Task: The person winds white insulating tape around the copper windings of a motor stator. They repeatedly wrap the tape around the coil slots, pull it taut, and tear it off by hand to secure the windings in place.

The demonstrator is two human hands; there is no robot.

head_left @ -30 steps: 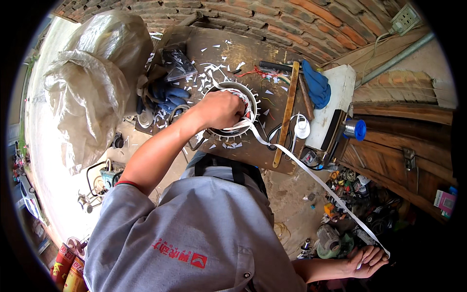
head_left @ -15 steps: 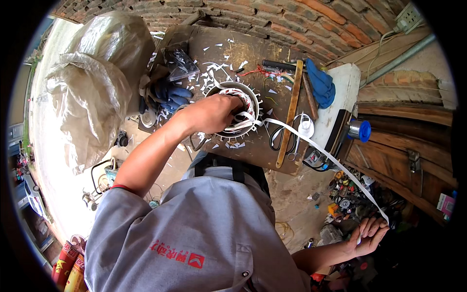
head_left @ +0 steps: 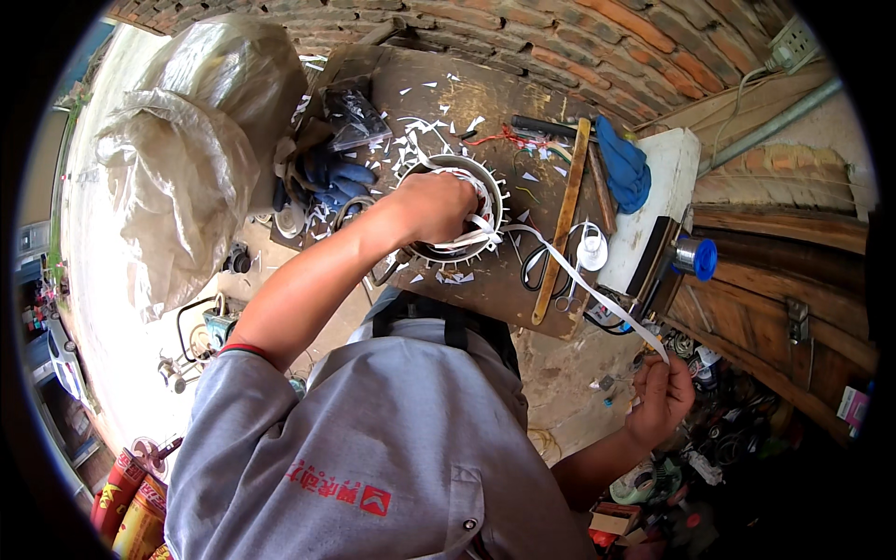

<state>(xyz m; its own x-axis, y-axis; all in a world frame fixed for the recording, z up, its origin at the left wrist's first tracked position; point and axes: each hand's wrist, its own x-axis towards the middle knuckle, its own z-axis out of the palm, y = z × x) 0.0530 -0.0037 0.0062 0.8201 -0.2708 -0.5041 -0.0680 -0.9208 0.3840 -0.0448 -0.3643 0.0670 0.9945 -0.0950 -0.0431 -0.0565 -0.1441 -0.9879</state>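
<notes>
My left hand [head_left: 437, 207] reaches from above into a round grey motor housing [head_left: 501, 207] with finned sides. Its fingers are bent down inside and hidden, so their grip does not show. White-wrapped wire windings [head_left: 483, 192] line the inside of the housing next to this hand. A white binding tape [head_left: 597, 297] loops at the right side of the windings and runs taut over the bench edge. Out to the lower right, my right hand [head_left: 661, 397] is closed on the tape, pinching it between thumb and fingers.
White paper scraps litter the wooden bench [head_left: 411, 70]. Right of the housing lie a wooden strip [head_left: 563, 219], scissors [head_left: 566, 302], a white tape roll [head_left: 592, 248] and a blue cloth [head_left: 621, 168]. Blue gloves [head_left: 341, 179] and a big plastic bag [head_left: 187, 177] sit left. A solder spool [head_left: 695, 257] stands right.
My right hand has moved left and up, nearer the bench, with the tape still in it. The left hand stays in the housing, its knuckles shifted slightly.
</notes>
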